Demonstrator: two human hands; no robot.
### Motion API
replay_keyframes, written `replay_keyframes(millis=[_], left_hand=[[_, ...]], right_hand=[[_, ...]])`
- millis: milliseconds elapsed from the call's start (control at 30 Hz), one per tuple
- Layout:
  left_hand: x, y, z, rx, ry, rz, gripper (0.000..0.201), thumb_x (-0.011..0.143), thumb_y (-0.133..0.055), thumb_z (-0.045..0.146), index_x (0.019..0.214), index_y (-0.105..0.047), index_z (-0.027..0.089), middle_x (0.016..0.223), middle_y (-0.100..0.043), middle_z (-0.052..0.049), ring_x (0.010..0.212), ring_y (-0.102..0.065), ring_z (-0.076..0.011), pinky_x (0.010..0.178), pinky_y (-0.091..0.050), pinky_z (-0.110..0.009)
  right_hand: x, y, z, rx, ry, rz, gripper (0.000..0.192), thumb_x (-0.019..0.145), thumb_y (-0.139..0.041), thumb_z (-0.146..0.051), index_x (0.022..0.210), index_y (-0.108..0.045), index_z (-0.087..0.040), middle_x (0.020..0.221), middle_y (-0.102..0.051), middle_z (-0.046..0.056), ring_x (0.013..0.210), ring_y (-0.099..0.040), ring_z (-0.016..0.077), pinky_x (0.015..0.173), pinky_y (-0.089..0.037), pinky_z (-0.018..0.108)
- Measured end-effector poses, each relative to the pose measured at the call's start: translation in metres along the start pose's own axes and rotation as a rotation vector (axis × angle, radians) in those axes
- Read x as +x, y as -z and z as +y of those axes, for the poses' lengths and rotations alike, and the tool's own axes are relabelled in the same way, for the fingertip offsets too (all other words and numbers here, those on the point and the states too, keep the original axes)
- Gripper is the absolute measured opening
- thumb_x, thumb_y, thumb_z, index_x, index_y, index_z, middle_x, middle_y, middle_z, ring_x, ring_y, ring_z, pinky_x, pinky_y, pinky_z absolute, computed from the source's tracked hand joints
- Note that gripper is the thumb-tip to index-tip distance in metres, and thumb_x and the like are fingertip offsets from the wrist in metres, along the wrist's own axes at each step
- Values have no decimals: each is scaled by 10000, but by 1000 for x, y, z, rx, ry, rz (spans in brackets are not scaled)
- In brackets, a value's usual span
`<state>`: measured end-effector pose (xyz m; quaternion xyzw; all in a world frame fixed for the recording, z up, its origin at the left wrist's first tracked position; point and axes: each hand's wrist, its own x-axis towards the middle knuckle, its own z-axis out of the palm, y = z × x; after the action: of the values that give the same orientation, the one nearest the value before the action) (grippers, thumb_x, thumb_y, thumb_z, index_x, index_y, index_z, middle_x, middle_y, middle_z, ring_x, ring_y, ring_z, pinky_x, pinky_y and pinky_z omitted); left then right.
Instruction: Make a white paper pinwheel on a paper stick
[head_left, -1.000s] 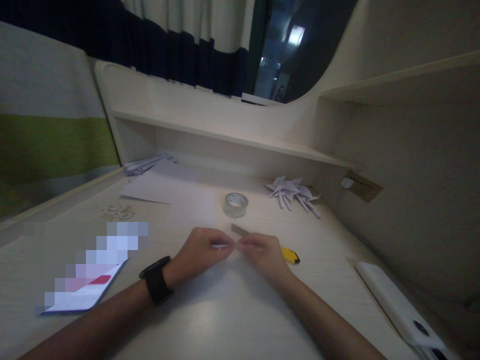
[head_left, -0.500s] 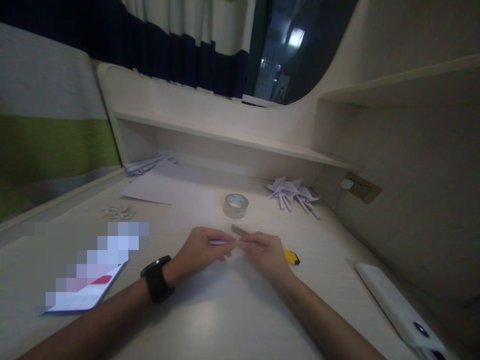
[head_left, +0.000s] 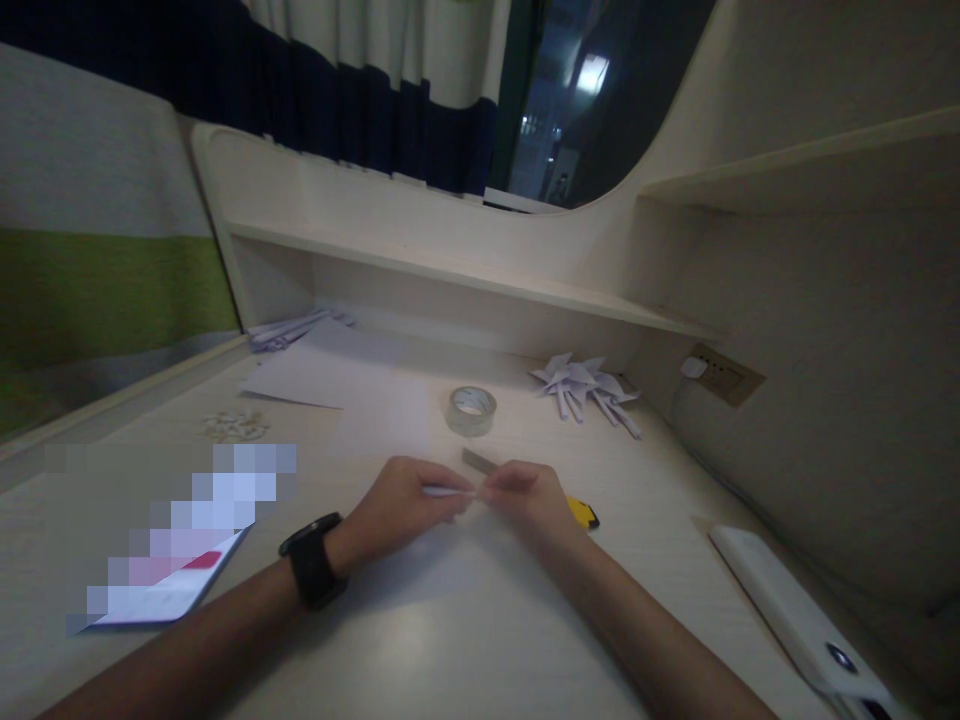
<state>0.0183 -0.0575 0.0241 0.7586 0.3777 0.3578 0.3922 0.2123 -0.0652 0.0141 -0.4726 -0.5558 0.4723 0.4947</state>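
My left hand (head_left: 401, 500), with a black watch on the wrist, and my right hand (head_left: 529, 500) meet at the middle of the desk. Between their fingertips they pinch a small folded white paper piece (head_left: 448, 490), just above a white sheet (head_left: 442, 565) lying flat under my hands. A yellow utility knife (head_left: 581, 512) with its blade extended lies right behind my right hand. A roll of clear tape (head_left: 471, 410) stands a little farther back.
Folded paper shapes (head_left: 585, 385) are piled at the back right, loose sheets (head_left: 330, 370) and paper strips at the back left, small scraps (head_left: 234, 425) nearby. A booklet (head_left: 169, 590) lies at left, a white phone (head_left: 795, 610) at right. A shelf and a wall socket (head_left: 724, 372) bound the desk.
Both hands stay together on the paper piece; the fingers have shifted slightly, the right hand edging a little left.
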Motion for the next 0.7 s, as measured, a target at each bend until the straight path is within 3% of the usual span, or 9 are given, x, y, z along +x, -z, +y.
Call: replay_keyframes(millis=[133, 367, 467, 567, 700], left_hand=[[-1, 0, -3, 99, -71, 21, 142, 772, -657, 280, 853, -751, 211, 761, -738, -14, 648, -678, -143, 615, -515, -220], [-1, -3, -3, 263, -191, 95, 107, 766, -677, 260, 837, -738, 210, 786, -734, -9, 682, -664, -145, 639, -487, -224], [-3, -2, -4, 395, -317, 93, 109, 801, -655, 279, 842, -728, 209, 802, -733, -7, 698, -659, -147, 655, -467, -236], [-3, -2, -6, 475, -358, 91, 120, 836, -621, 278, 848, -723, 216, 819, -737, -6, 711, -663, -151, 664, -455, -243], [-3, 0, -8, 486, -347, 99, 133, 845, -616, 297, 849, -719, 212, 810, -737, -9, 700, -664, -152, 649, -452, -238]], right_hand=[[1, 0, 0, 36, -61, -8, 193, 514, -805, -285, 584, -675, -160, 523, -623, -4, 463, -512, 97, 484, -391, 217], [-1, -2, -2, -83, 22, 30, 171, 565, -769, -279, 628, -659, -164, 566, -642, 2, 498, -537, 113, 494, -396, 224], [-3, -4, -3, -176, 86, 16, 120, 621, -734, -256, 648, -661, -164, 612, -668, 17, 550, -583, 136, 534, -427, 238], [-5, -3, -3, -306, 154, -19, 88, 692, -695, -254, 690, -689, -166, 651, -689, 32, 600, -612, 157, 580, -451, 259], [-6, 4, -3, -561, 404, -85, 108, 746, -689, -254, 834, -726, -202, 791, -716, 46, 729, -626, 178, 680, -465, 288]])
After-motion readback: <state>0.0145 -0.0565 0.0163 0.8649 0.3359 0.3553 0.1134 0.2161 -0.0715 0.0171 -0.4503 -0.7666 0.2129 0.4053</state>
